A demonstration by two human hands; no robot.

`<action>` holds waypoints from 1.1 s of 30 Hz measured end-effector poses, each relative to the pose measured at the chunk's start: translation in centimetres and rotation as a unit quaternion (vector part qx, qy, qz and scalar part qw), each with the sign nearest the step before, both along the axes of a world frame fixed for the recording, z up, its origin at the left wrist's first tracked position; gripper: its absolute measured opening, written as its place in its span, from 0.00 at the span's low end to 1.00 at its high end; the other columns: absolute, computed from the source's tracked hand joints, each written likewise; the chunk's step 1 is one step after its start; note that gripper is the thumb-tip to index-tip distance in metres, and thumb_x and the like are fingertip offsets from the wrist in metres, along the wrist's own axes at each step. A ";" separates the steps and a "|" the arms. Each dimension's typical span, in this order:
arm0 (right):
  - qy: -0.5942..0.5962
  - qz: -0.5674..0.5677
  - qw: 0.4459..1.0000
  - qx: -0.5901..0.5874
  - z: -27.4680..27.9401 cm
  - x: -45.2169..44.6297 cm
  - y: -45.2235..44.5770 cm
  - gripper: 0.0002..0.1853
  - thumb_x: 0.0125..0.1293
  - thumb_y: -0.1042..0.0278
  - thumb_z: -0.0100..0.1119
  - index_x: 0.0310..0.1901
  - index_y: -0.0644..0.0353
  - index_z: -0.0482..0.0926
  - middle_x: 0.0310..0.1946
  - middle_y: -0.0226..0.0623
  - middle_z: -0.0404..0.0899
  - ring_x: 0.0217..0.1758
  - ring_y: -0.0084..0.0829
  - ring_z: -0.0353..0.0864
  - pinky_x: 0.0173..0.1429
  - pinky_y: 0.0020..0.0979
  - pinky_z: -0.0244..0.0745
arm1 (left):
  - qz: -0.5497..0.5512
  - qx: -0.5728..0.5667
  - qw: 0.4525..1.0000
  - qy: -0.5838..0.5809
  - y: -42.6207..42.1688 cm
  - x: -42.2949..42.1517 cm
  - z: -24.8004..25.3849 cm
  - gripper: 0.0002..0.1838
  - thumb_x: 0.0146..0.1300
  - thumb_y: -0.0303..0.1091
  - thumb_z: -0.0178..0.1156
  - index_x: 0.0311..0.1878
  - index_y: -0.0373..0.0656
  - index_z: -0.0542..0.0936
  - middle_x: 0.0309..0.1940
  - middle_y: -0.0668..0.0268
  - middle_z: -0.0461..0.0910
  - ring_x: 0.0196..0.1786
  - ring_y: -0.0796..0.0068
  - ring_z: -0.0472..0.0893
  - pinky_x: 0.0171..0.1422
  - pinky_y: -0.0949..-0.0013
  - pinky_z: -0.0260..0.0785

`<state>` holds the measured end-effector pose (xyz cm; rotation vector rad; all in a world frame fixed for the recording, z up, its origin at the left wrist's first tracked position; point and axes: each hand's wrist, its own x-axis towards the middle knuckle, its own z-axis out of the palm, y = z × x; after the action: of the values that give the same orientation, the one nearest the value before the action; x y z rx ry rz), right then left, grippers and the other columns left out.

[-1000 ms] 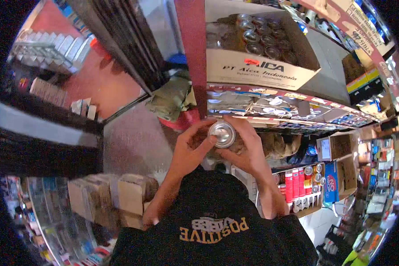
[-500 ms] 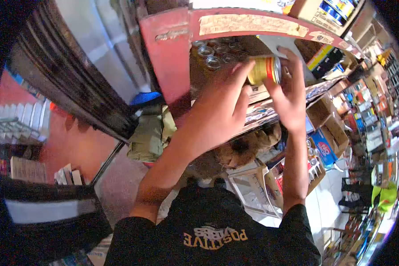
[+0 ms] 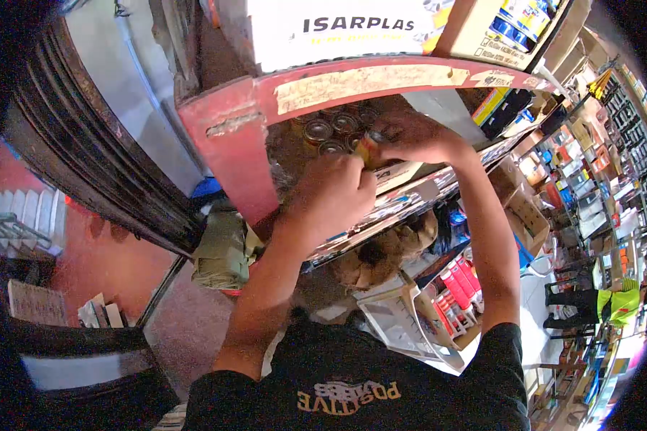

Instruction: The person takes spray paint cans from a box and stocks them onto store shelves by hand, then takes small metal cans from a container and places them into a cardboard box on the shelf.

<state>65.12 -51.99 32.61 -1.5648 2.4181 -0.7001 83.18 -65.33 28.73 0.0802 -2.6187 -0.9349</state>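
Observation:
My right hand (image 3: 418,140) reaches into the red-framed shelf, its fingers wrapped round a small yellow-and-red tin can (image 3: 369,151) that is partly hidden. Close to that can is my left hand (image 3: 332,192), curled with the knuckles up over the shelf's front edge. Its fingertips are hidden, so I cannot tell what they hold, if anything. Several round-lidded tin cans (image 3: 318,131) stand together on the shelf just beyond both hands.
Above, a white ISARPLAS box (image 3: 352,32) and an open carton of blue tins (image 3: 482,36) sit on the shelf top. Below are a brown sack (image 3: 384,255) and a carton of red-and-white containers (image 3: 456,294). A person in a yellow-green vest (image 3: 620,305) is far right.
The can has gone from being held up between both hands to down among the other cans in the shelf. My left hand has moved down and left and its fingers have curled.

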 end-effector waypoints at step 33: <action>-0.127 -0.511 0.815 -0.240 -38.4 10.3 33.3 0.11 0.65 0.71 0.60 0.47 0.63 0.81 0.41 0.41 0.83 0.43 0.32 0.84 0.46 0.34 0.79 | 0.025 0.044 0.973 -0.227 -2.2 -4.6 -0.5 0.24 0.75 0.41 0.48 0.66 0.35 0.71 0.60 0.59 0.75 0.61 0.71 0.74 0.68 0.70 0.63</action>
<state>75.43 -18.71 -5.80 -0.0150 2.8437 -1.6415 78.57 -67.53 28.22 0.4275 -2.9640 -1.1254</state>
